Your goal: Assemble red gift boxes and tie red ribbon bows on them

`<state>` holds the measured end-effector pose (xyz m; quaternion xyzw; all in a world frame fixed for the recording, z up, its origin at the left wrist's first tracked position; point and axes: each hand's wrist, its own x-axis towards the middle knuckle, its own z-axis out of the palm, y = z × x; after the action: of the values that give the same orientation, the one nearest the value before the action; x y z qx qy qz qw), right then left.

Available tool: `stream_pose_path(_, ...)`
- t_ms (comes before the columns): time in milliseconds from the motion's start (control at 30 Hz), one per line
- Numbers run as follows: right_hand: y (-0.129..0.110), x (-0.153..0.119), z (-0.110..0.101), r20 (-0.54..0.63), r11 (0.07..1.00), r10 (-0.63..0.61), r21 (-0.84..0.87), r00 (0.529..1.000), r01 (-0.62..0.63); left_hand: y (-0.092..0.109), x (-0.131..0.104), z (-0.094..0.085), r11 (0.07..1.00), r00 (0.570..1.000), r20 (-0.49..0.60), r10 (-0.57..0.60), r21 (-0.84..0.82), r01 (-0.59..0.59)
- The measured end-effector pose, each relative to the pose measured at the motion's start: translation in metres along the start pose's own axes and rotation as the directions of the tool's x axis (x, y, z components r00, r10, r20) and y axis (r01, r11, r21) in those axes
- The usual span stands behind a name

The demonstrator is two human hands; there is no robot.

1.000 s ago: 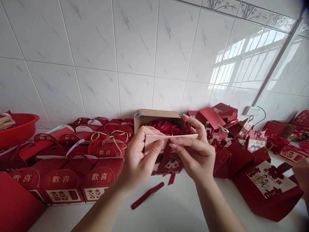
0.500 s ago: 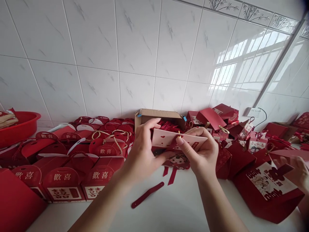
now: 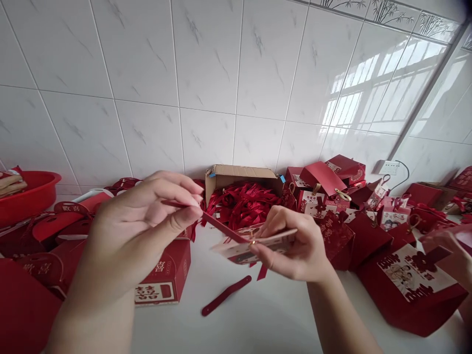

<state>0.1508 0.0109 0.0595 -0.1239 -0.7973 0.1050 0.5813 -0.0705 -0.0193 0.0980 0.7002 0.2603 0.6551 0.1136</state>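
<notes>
My left hand (image 3: 158,216) pinches the end of a dark red strap (image 3: 223,228) between thumb and fingers and holds it out to the left. The strap's other end meets a small gold fastener (image 3: 252,242) at the edge of a pale printed card box (image 3: 275,242). Around that box my right hand (image 3: 291,241) is closed, thumb below and fingers above. The box is tilted and partly blurred, with red ribbon ends (image 3: 262,272) hanging beneath it. A second dark red strap (image 3: 226,296) with holes at its ends lies on the white table (image 3: 221,334) below.
Behind my hands stands a cardboard box (image 3: 243,172) full of red ribbons (image 3: 247,204). Red gift boxes (image 3: 162,275) crowd the left, beside a red basin (image 3: 33,196). More red boxes (image 3: 368,241) fill the right, where another person's hand (image 3: 448,253) is near a large red bag (image 3: 398,300).
My left hand has left the box's side and moved left, drawing the strap out. The box has turned and tilted in my right hand, uncovering the ribbons in the cardboard box.
</notes>
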Motion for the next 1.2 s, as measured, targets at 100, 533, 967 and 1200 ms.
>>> stream_pose_path(100, -0.005, 0.001, 0.007, 0.069, 0.990, -0.141, -0.003, 0.988, 0.142, 0.007, -0.006, 0.017, 0.985, 0.991, -0.059, -0.116, -0.137, 0.107)
stream_pose_path(533, -0.004, 0.002, 0.000, 0.099, 0.974, -0.188, -0.108, 0.977, 0.199, 0.007, -0.007, 0.014, 0.992, 0.878, 0.474, -0.069, 0.127, 0.009)
stream_pose_path(967, -0.004, 0.001, -0.003, 0.046, 0.981, -0.180, -0.061, 0.983, 0.183, 0.005, -0.010, 0.027, 0.982, 0.861, 0.487, -0.148, -0.032, 0.187)
stream_pose_path(1200, -0.002, 0.000, -0.002, 0.040, 0.984, -0.171, -0.043, 0.984, 0.173, 0.005, -0.008, 0.026, 0.973, 0.851, 0.495, -0.175, -0.043, 0.226)
